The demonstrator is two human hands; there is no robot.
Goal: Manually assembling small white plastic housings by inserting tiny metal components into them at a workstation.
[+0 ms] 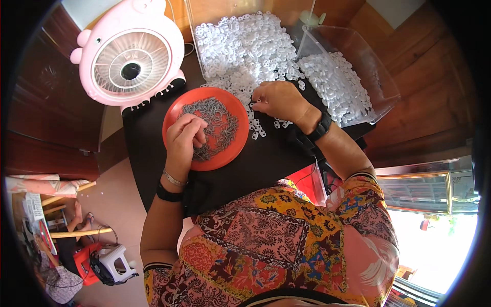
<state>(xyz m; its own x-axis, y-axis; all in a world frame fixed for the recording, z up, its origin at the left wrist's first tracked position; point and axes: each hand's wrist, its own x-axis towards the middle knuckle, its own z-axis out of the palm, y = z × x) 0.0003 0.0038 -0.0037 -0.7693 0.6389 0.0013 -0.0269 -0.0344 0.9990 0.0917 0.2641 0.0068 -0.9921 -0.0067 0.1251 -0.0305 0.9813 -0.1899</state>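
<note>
My left hand [185,134] is over a round orange-red plate [239,146], its fingers drawn together in a pinch. Whatever is between those fingertips is too small to make out. Many small grey screws or nails [212,115] lie loose on the plate. To the right, my right hand [281,101] reaches over the near edge of a spread of small white plastic pieces with holes [240,46]. Its thumb and fingers curl toward each other, and I cannot see what they hold. A few white pieces [257,128] lie on the dark table just below it.
A clear plastic bin [381,94] at the right holds more white pieces [337,84]. A pink animal-shaped fan [130,64] stands at the back left of the black table [148,153]. Another person's leg [76,215], a white stool [116,263] and a red stool [87,263] show at lower left.
</note>
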